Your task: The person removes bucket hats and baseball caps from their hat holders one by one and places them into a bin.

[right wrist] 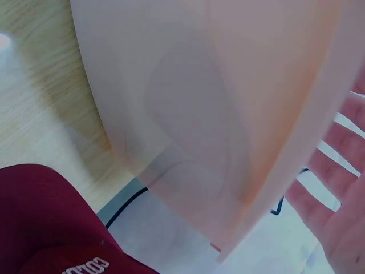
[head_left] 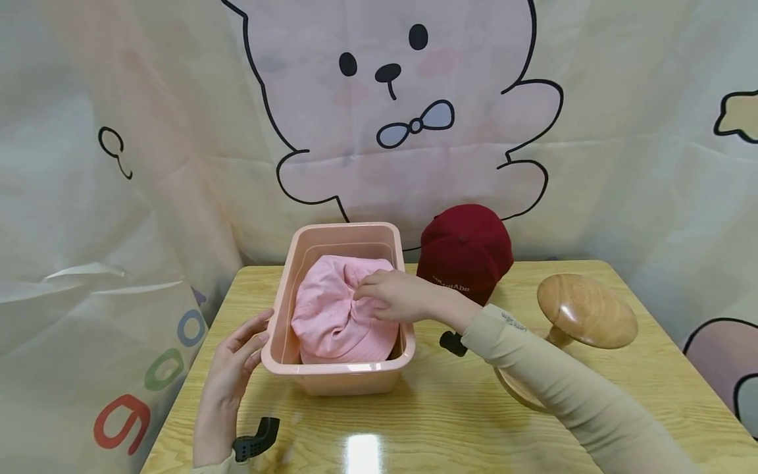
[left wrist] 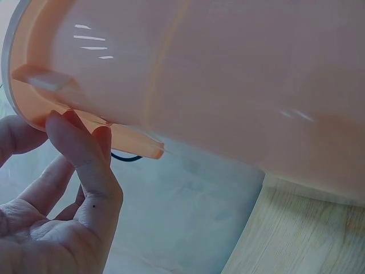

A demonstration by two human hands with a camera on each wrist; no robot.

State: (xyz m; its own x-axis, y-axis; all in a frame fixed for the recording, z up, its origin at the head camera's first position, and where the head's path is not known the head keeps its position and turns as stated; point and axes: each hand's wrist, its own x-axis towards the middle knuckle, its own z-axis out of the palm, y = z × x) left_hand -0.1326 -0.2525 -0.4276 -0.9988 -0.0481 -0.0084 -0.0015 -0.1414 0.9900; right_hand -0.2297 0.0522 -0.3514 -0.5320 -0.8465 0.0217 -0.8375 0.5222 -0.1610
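Observation:
A pink cap point(head_left: 331, 316) with gathered folds lies inside a pink plastic bin point(head_left: 337, 368) on the table. My right hand point(head_left: 403, 296) reaches over the bin's right rim and pinches the cap's crown where the folds meet. Part of its fingertips is hidden in the fabric. At the bin's left side, my left hand point(head_left: 237, 365) holds the rim between thumb and fingers. The left wrist view shows those fingers point(left wrist: 85, 154) against the rim's underside. Through the bin's wall in the right wrist view, a dark rounded shape shows faintly.
A dark red cap point(head_left: 464, 247) with lettering stands behind the right forearm, close to the bin. A wooden stand point(head_left: 586, 309) with a rounded top is at the right, partly covered by the sleeve. Behind the wooden table point(head_left: 320, 434) hangs a printed cloth point(head_left: 379, 178).

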